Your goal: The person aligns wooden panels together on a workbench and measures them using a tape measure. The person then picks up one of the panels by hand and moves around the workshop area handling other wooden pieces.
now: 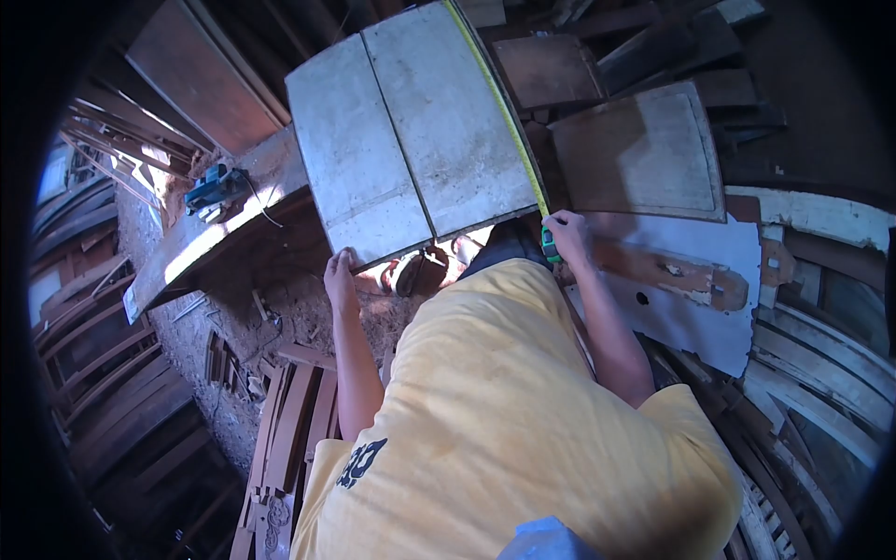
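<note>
A pale, worn board (425,140) with a dark seam down its length lies in front of me. My left hand (342,273) grips its near left corner, thumb on top and the other fingers mostly hidden. At the near right corner, my right hand (567,235) is closed around a green tape measure (549,245). Its yellow blade (499,93) is drawn out along the board's right edge to the far end, where its tip is hard to make out.
A blue power tool (213,189) with a cord rests on a wooden bench at left. Brown panels (625,154) and a white sheet (695,327) lie at right. Stacked slats (294,420) stand near my left elbow. Shavings and scraps cover the floor.
</note>
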`<state>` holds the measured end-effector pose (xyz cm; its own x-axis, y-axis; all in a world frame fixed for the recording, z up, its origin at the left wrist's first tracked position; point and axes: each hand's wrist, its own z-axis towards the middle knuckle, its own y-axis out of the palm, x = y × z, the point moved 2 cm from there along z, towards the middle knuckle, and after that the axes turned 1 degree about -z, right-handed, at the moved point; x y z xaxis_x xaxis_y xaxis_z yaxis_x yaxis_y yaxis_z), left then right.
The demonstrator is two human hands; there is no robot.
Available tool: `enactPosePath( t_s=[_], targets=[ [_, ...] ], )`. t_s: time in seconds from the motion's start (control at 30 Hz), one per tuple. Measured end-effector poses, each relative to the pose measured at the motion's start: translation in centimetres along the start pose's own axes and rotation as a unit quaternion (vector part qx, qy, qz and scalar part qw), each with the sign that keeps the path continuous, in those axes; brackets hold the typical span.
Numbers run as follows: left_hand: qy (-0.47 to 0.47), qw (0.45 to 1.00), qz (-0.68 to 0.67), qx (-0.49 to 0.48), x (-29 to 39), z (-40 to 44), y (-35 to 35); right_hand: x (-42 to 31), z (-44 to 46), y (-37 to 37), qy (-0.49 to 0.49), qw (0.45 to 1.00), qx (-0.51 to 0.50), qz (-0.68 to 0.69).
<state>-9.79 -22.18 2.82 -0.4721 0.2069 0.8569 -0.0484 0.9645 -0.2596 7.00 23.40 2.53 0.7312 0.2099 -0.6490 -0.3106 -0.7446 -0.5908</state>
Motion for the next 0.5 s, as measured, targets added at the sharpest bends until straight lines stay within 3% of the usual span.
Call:
enactPosePath(
  t_s=[0.3, 0.37, 0.5],
  targets=[
    [0.006, 1.000, 0.004, 0.005, -0.1, 0.4, 0.0, -0.3, -0.3, 0.0, 0.010, 1.000, -0.019, 0.012],
    [-0.001, 1.000, -0.006, 0.004, 0.0, 0.3, 0.1, 0.1, -0.3, 0.5, 0.028, 0.983, -0.076, 0.163],
    [-0.006, 1.000, -0.019, 0.003, 0.5, 0.3, 0.3, -1.4, -0.8, 0.4, 0.056, 0.956, -0.125, 0.259]
  ],
)
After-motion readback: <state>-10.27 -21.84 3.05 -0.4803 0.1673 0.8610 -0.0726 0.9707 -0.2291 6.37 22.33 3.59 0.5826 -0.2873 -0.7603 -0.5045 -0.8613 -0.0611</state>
